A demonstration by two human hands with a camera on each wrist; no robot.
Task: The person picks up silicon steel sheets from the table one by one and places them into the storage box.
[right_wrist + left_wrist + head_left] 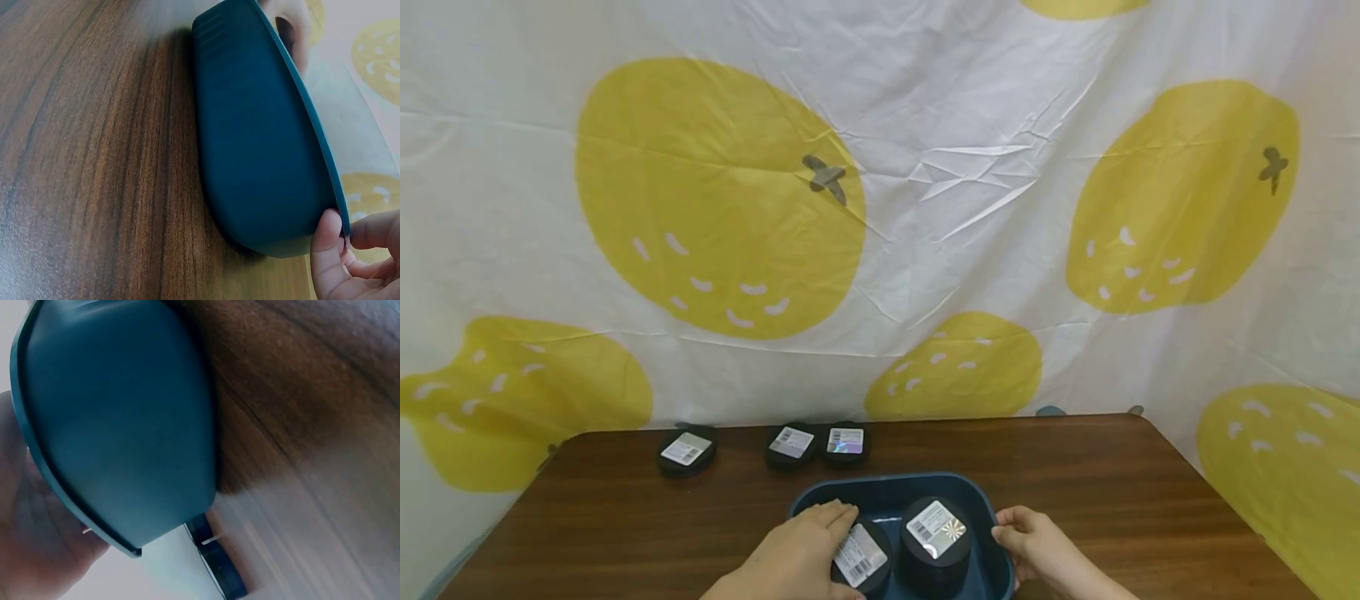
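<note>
A dark blue plastic basin (891, 492) sits at the near edge of the table, its outer wall also filling much of both wrist views. Inside it, on the left, my left hand (797, 554) grips a round black container (861, 557) with a white label on top, reaching over the basin's left rim. Beside that container stands a taller black one or stack (934, 550), bearing a white and shiny sticker. My right hand (1041, 546) pinches the basin's right rim between thumb and fingers, as the right wrist view shows clearly.
Along the far edge of the brown wooden table (1075, 475) lie a labelled black round container (687, 452) at left and two more, one (791, 446) touching or close beside the other (846, 443). A white curtain (970, 192) with yellow fruit hangs behind.
</note>
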